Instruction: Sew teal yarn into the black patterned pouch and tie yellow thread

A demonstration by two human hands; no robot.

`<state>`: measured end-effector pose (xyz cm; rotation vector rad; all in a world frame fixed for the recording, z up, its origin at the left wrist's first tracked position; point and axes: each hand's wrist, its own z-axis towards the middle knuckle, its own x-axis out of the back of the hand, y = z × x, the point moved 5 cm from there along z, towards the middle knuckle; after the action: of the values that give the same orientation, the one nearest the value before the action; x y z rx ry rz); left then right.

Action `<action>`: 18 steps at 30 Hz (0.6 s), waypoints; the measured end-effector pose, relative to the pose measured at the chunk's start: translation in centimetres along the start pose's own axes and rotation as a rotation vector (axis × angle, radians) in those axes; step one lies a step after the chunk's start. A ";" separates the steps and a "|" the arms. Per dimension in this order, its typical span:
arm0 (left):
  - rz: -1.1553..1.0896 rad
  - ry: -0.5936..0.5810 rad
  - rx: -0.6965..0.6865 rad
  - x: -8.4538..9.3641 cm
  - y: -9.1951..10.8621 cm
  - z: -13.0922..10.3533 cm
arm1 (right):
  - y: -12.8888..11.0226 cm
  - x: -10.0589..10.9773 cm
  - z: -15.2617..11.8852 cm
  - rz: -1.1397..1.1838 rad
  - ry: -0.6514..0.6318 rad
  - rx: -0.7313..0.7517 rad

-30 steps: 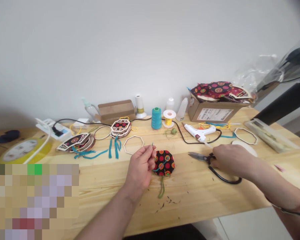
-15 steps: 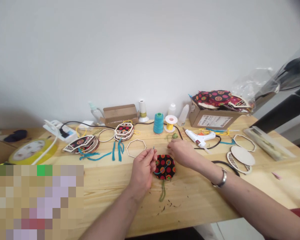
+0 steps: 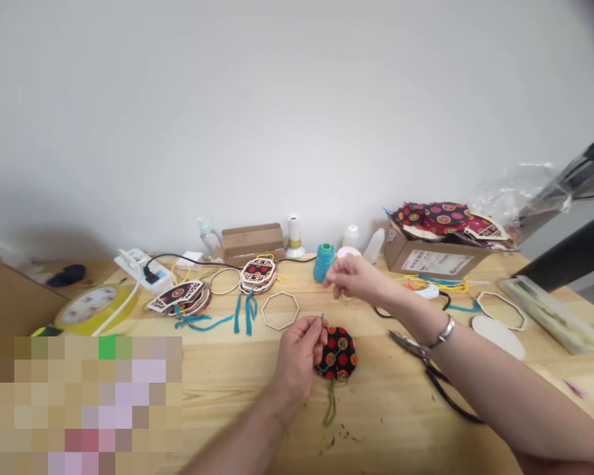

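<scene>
My left hand [image 3: 301,359] pinches the end of a thin blue cord, a tip of which shows above its thumb. Beside those fingers a round black fabric piece [image 3: 344,349] with red and orange flower circles lies on the table. Across its face runs blue cord, and an olive-green cord loop [image 3: 330,406] hangs from its near edge. My right hand [image 3: 354,277] is raised in front of a teal thread cone [image 3: 323,262], fingers closed together; what they hold, if anything, is too small to make out. Under my right forearm lie scissors [image 3: 410,344], partly hidden.
An octagonal wooden ring [image 3: 280,311] lies left of my hands. Farther left are stacked wooden-framed ornaments [image 3: 257,276], yellow tape [image 3: 92,309] and a power strip [image 3: 141,270]. A cardboard box [image 3: 433,256] with fabric pieces stands back right, near a clear tray [image 3: 554,316].
My right hand has risen and moved away from my left hand, towards the teal cone. The scissors' blades have come into sight. My left hand keeps its pinch. The view has shifted slightly.
</scene>
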<state>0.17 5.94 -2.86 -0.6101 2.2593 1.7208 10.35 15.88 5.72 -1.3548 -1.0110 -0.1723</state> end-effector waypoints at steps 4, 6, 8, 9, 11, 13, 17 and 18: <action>0.007 -0.019 0.014 0.0 -0.3 0.1 | -2.4 4.4 2.6 0.661 0.125 -0.010; 0.001 -0.021 0.008 0.0 -0.3 0.1 | -3.6 6.9 3.5 0.785 0.184 0.019; -0.004 -0.017 -0.004 0.1 -0.2 0.1 | -4.8 9.3 4.1 0.906 0.256 0.070; -0.004 -0.016 -0.010 0.1 -0.1 0.1 | -5.3 10.5 4.1 0.954 0.293 0.098; 0.003 -0.026 -0.020 0.0 0.0 0.0 | -6.5 12.6 3.8 0.992 0.354 0.146; 0.012 -0.034 -0.042 -0.1 0.1 -0.1 | -7.8 14.4 3.0 0.979 0.391 0.200; 0.001 -0.016 -0.097 -0.2 0.2 -0.1 | -10.0 16.8 1.5 0.907 0.425 0.303; -0.005 -0.006 -0.104 -0.2 0.2 -0.1 | -10.3 17.1 1.3 0.889 0.431 0.319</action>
<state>0.33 5.94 -2.60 -0.6309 2.1732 1.8447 13.16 21.64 24.64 -1.2780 -0.0197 0.3431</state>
